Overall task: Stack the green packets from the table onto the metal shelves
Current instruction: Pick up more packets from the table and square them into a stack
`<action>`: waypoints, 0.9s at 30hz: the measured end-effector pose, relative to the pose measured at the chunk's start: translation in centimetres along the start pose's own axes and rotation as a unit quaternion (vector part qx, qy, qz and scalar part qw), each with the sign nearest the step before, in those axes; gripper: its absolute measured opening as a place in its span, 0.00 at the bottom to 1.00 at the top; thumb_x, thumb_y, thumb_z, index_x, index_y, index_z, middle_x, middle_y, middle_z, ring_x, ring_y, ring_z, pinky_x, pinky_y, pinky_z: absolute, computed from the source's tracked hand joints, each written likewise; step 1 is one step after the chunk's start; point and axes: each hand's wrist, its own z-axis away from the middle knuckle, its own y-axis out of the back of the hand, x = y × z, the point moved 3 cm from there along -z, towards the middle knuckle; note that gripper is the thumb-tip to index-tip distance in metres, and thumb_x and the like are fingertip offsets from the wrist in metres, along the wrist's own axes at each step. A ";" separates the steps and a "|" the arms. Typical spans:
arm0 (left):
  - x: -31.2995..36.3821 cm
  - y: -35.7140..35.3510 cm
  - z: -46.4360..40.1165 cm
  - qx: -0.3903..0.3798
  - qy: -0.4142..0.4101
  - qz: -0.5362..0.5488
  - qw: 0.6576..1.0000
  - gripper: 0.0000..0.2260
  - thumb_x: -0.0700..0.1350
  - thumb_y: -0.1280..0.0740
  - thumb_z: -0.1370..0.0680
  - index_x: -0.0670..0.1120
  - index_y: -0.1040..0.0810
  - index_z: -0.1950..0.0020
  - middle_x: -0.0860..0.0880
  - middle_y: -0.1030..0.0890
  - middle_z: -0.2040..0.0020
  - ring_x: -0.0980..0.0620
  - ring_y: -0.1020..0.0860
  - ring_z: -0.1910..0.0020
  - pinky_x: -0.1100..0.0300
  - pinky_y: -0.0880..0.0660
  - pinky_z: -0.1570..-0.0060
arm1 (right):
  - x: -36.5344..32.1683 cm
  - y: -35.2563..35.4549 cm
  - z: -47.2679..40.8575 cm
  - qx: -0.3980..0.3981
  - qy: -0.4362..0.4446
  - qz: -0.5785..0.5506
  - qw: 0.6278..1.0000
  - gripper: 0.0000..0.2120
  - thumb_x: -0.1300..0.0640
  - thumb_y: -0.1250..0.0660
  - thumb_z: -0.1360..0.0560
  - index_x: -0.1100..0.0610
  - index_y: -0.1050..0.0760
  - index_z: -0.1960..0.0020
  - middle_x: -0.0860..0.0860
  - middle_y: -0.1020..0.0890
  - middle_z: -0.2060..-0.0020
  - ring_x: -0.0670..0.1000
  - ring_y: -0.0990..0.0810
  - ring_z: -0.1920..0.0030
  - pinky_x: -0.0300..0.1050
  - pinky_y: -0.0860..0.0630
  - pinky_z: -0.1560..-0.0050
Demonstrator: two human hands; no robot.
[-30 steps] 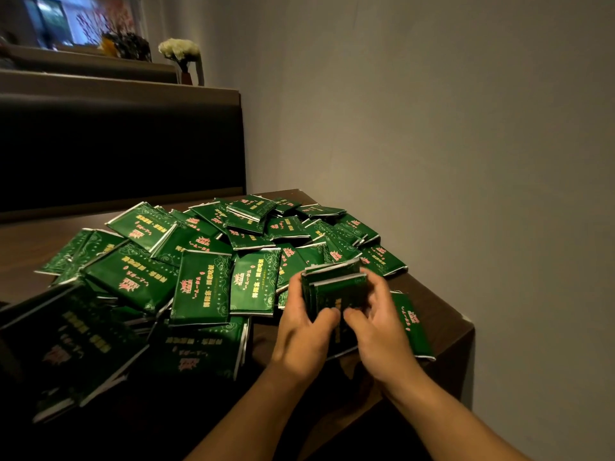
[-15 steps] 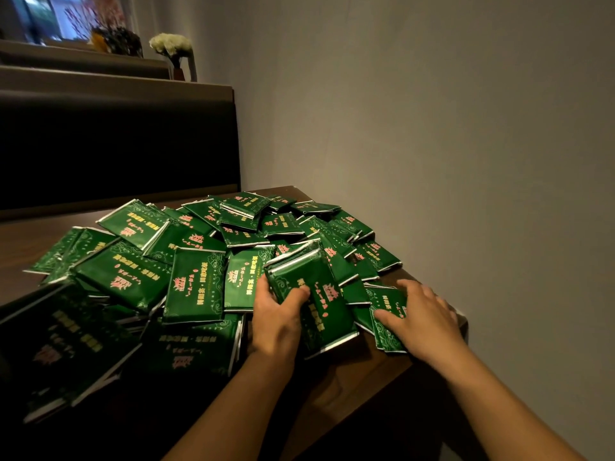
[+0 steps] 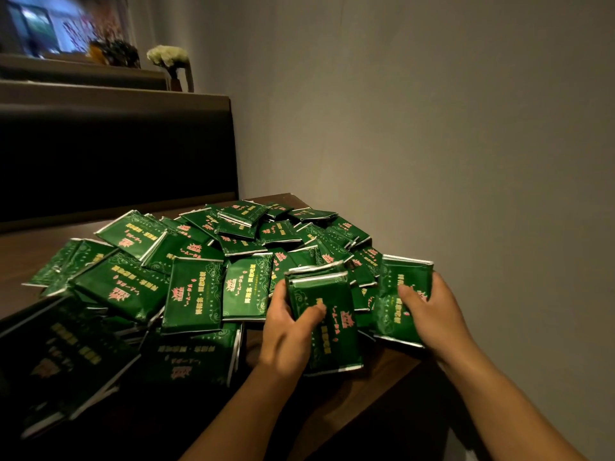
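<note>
left hand [image 3: 288, 331] grips a small stack [image 3: 327, 322], long axis pointing away; right hand [image 3: 429, 311] pinches one packet [image 3: 397, 294] just right of it.

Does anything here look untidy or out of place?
Yes. The green packets lie in a loose heap on the table, overlapping at many angles. Some near packets overhang the table's front edge.

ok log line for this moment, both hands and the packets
left hand: grips small stack | right hand: holds single packet | pile: on table | shelves: not in view
</note>
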 end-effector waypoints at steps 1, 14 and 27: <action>0.1 -0.3 0.1 -0.018 -0.008 0.006 1.000 0.32 0.36 0.32 0.24 0.48 0.43 0.24 0.56 0.27 0.37 0.57 0.27 0.42 0.69 0.28 0.52 | -0.3 -0.4 0.5 -0.018 0.004 -0.020 1.000 0.08 0.59 0.34 0.22 0.50 0.26 0.44 0.49 0.16 0.52 0.49 0.16 0.53 0.46 0.20 0.57; 0.3 -1.8 1.4 -0.034 -0.138 -0.163 0.976 0.34 0.42 0.34 0.30 0.59 0.48 0.31 0.50 0.29 0.36 0.56 0.25 0.39 0.57 0.27 0.38 | -1.6 -6.4 5.3 -0.172 0.023 -0.309 0.935 0.17 0.54 0.46 0.22 0.56 0.21 0.45 0.54 0.15 0.52 0.50 0.17 0.50 0.39 0.21 0.55; -0.6 -1.2 0.5 -0.058 -0.102 -0.145 0.983 0.19 0.38 0.28 0.30 0.53 0.29 0.44 0.63 0.19 0.52 0.64 0.20 0.53 0.72 0.26 0.54 | -0.7 -7.5 5.0 -0.123 0.019 -0.324 0.938 0.23 0.48 0.47 0.27 0.61 0.23 0.41 0.58 0.16 0.51 0.54 0.18 0.48 0.43 0.21 0.54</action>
